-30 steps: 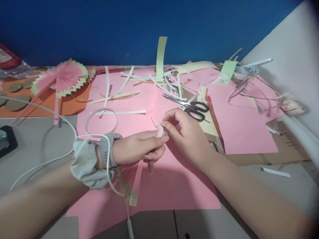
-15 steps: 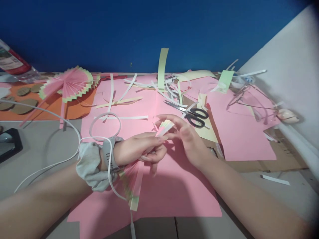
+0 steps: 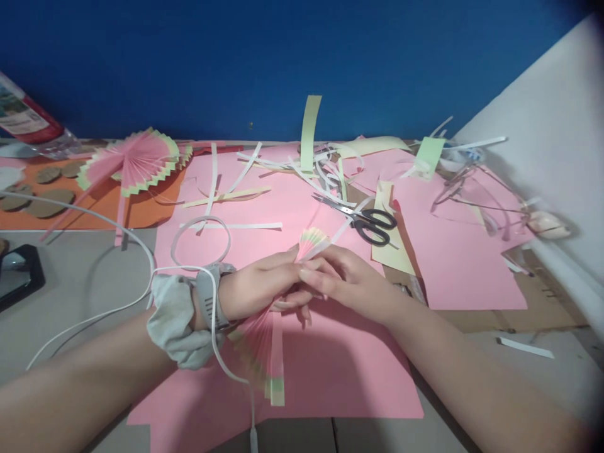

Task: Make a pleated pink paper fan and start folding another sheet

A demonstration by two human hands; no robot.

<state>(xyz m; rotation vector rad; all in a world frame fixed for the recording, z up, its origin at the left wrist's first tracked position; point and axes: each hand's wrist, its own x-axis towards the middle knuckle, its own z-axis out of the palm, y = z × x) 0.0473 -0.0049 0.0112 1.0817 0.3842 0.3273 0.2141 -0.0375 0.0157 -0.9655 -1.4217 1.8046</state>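
Note:
A pleated paper fan (image 3: 268, 343), pink with a yellow-green edge, is gripped at its middle between my two hands. My left hand (image 3: 264, 283), with a scrunchie and a grey band at the wrist, is closed round the folds. Against it presses my right hand (image 3: 353, 280), its thumb and bent fingers on the same folded paper. One small spread of pleats pokes up above the fingers; the longer pleats hang below, fanned toward the lower left. The fan's centre is hidden by my fingers. Beneath lies a large pink paper sheet (image 3: 340, 377).
Black-handled scissors (image 3: 372, 225) lie beyond my right hand among paper strips (image 3: 330, 170). A finished-looking pink fan (image 3: 146, 160) rests on orange paper at the left, near a bottle (image 3: 33, 116). A white cable (image 3: 214, 308) crosses my left wrist. Glasses (image 3: 472, 189) sit at the right.
My right hand has come down and closed over the folds against my left hand. The upper pleats have spread wider, and the lower end of the fan has swung slightly right.

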